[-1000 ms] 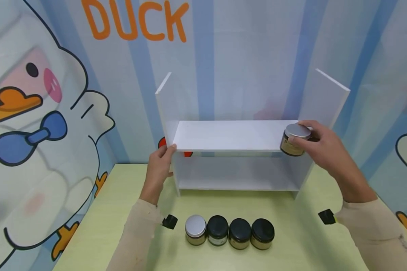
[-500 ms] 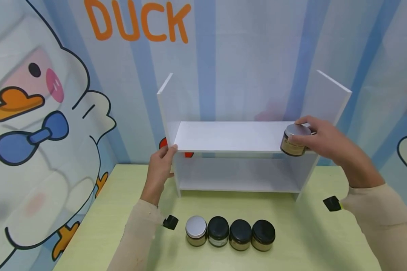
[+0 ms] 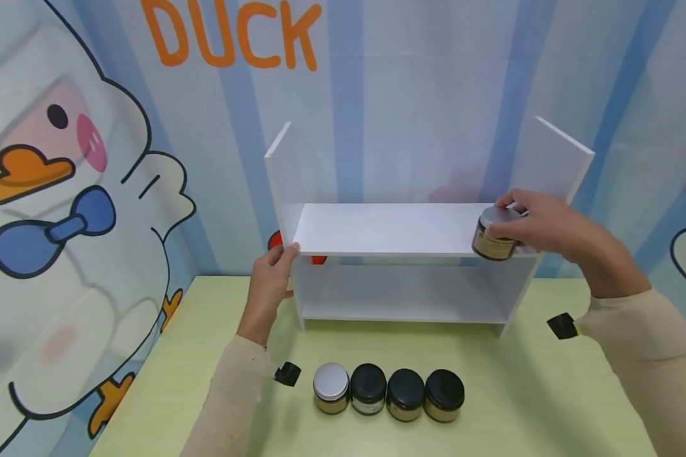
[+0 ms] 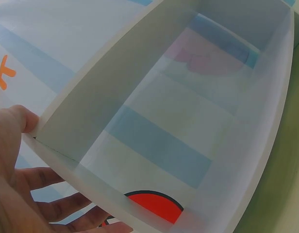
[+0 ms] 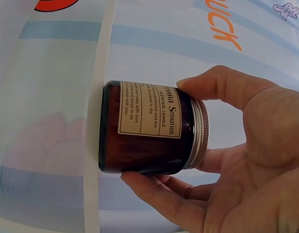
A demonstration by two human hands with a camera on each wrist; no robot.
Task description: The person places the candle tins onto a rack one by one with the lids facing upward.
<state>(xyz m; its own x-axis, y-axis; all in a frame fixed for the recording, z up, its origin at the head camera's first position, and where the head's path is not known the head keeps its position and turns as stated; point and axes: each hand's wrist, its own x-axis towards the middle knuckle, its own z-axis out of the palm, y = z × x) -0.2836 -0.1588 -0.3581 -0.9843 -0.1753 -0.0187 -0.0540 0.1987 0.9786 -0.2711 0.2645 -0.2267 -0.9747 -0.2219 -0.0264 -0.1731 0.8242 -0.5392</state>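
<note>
head view: the right hand (image 3: 543, 222) is gripping a silver-lidded candle jar (image 3: 494, 233), resting it on the right end of the white shelf unit (image 3: 389, 230)'s upper board. the left hand (image 3: 269, 279) is holding the unit's near left corner. four more jars (image 3: 389, 392) are sitting in a row on the tabletop (image 3: 166, 381).

left wrist view: thumb (image 4: 16, 121) and fingers (image 4: 57, 208) are pinching the side panel (image 4: 81, 116).

right wrist view: fingers (image 5: 159, 194) are curling round the jar (image 5: 149, 128), its base touching the board (image 5: 98, 121).

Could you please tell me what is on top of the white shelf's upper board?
Only an amber glass jar with a silver lid, at the right end, gripped by the right hand. The hand hides the board behind it.
</note>
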